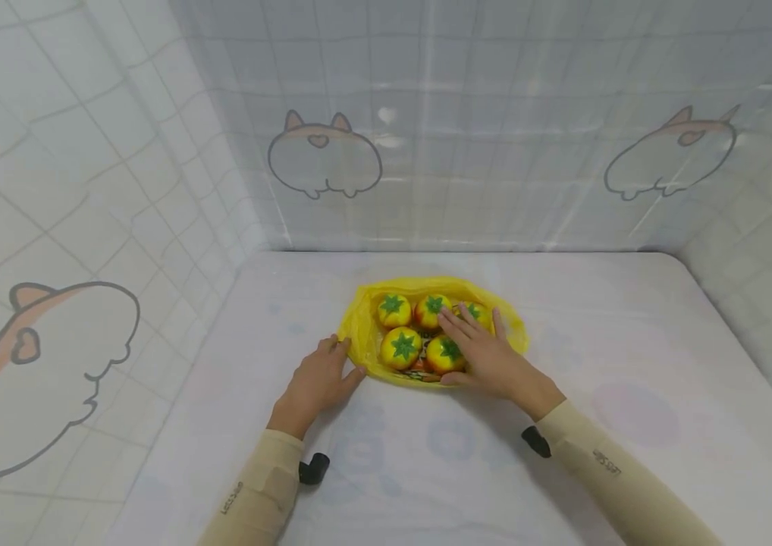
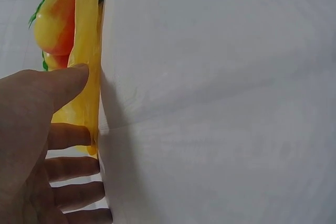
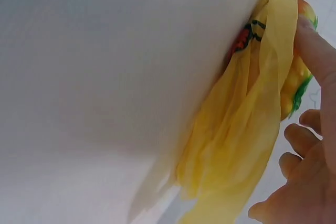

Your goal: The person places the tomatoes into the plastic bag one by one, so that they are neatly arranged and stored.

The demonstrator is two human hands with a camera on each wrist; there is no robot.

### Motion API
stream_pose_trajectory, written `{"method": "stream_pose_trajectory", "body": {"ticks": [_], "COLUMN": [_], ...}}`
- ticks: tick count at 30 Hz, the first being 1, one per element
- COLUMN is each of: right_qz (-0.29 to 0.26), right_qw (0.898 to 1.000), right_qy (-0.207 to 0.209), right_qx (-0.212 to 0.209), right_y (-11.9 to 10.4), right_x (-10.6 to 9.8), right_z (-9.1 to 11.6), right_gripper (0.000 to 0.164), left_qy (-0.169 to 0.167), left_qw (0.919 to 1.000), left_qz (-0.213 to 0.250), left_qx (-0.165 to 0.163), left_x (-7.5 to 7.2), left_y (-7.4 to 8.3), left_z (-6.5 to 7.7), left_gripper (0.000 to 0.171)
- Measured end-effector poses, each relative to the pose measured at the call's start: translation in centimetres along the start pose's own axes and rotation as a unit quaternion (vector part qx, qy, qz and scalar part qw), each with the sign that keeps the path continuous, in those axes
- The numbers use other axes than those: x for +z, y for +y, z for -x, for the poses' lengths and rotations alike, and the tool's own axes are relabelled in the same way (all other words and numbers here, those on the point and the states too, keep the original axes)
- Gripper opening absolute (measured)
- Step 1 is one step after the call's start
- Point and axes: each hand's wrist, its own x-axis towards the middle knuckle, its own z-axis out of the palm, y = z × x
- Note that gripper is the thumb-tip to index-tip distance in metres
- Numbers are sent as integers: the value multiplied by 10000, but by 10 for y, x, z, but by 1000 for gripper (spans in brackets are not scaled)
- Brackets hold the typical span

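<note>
A yellow plastic bag lies on the table with its mouth spread wide. Inside it sit several yellow-and-red, tomato-like fruits with green leafy tops. My left hand is at the bag's left end. In the left wrist view, its thumb and index finger touch the bag apart from each other, while the other fingers rest on the table. Over the right-hand fruits spreads my right hand, fingers extended and partly covering them. Its thumb lies by the near rim; whether the palm touches a fruit cannot be told.
A pale patterned cloth covers the table. Behind and on both sides stand light tiled-pattern curtains with cartoon animal drawings. Dark stubs stick out from both sleeves.
</note>
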Motion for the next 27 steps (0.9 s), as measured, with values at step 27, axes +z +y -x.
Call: {"method": "stream_pose_trajectory", "body": {"ticks": [27], "right_qz": [122], "right_qw": [9989], "right_qy": [164], "right_qx": [424], "right_y": [30], "right_x": [-43], "right_z": [10], "right_gripper": [99], "left_qy": [-576], "left_qw": [9982], "left_qz": [-86], "left_qx": [140], "left_x": [-34], "left_y": [-11], "left_z": [-5], "left_gripper": [76]}}
